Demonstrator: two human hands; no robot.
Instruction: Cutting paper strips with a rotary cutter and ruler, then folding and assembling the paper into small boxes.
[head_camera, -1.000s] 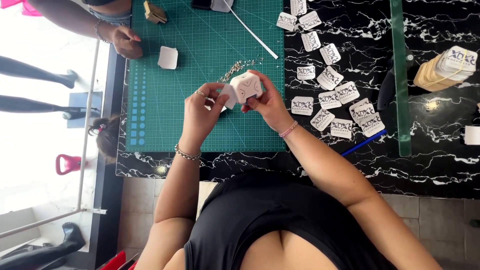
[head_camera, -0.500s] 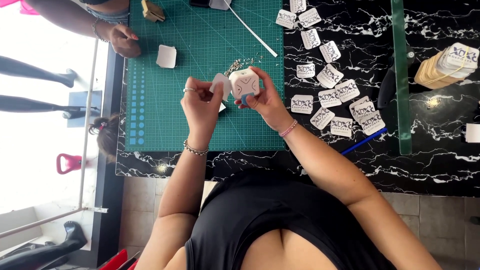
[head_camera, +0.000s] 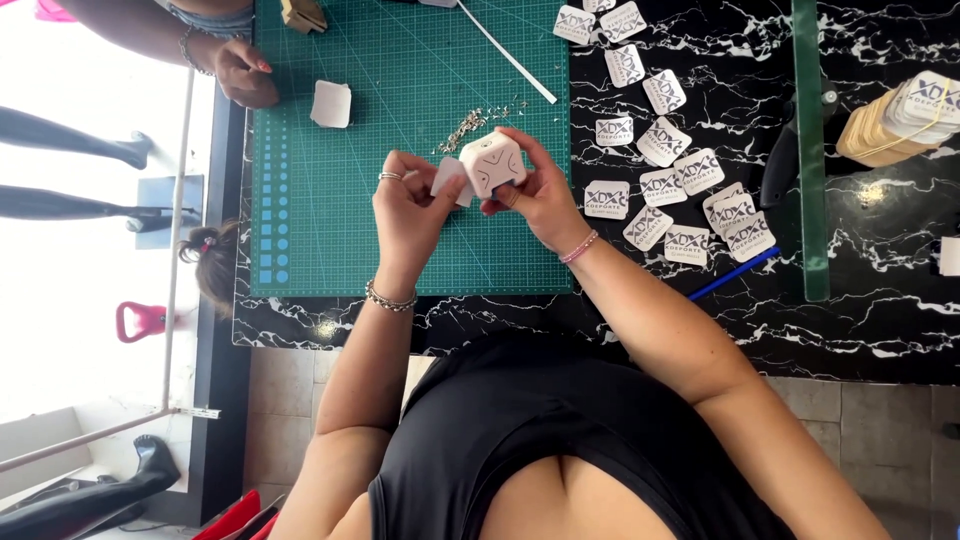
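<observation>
Holding a white punch above the green mat at upper centre of the frame, the right hand has its grip closed around the punch body. The left hand, just left of it, pinches a small white card that touches the punch's side; paper scraps lie on the mat just above. To the right, printed tags are scattered on the black marble table beside a blue pen; another person's hand rests at upper left, near a loose card.
</observation>
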